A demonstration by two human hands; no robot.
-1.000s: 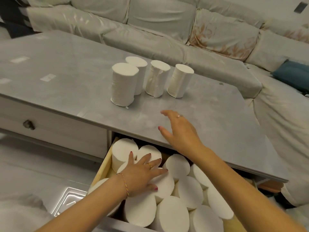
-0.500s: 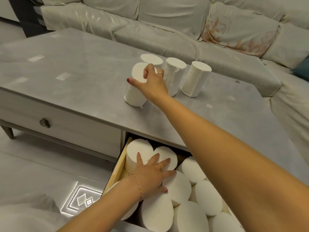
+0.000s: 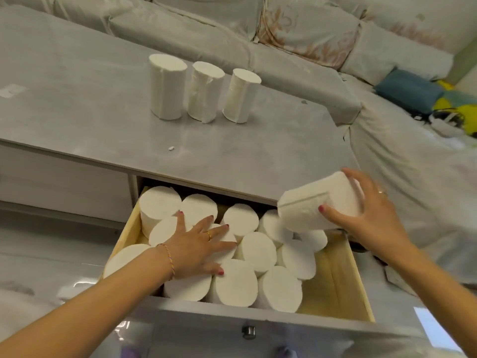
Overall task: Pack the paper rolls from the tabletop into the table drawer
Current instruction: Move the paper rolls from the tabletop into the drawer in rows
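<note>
Three white paper rolls stand upright in a row on the grey tabletop [image 3: 77, 104]: left roll [image 3: 167, 86], middle roll [image 3: 205, 91], right roll [image 3: 241, 95]. The open wooden drawer [image 3: 335, 275] below the table edge holds several upright rolls [image 3: 255, 249]. My left hand [image 3: 198, 246] lies flat with spread fingers on top of the rolls in the drawer. My right hand [image 3: 371, 215] grips one tilted roll [image 3: 317, 205] above the drawer's right rear corner.
The drawer's right side shows bare wood. A metal knob [image 3: 248, 332] sits on the drawer front. A small white scrap [image 3: 171, 148] lies on the tabletop. A covered sofa [image 3: 309, 29] wraps behind and to the right, with a blue cushion [image 3: 410, 91].
My right hand took the nearest roll off the tabletop and carried it down to the drawer's right side. The left hand stayed pressed on the rolls in the drawer.
</note>
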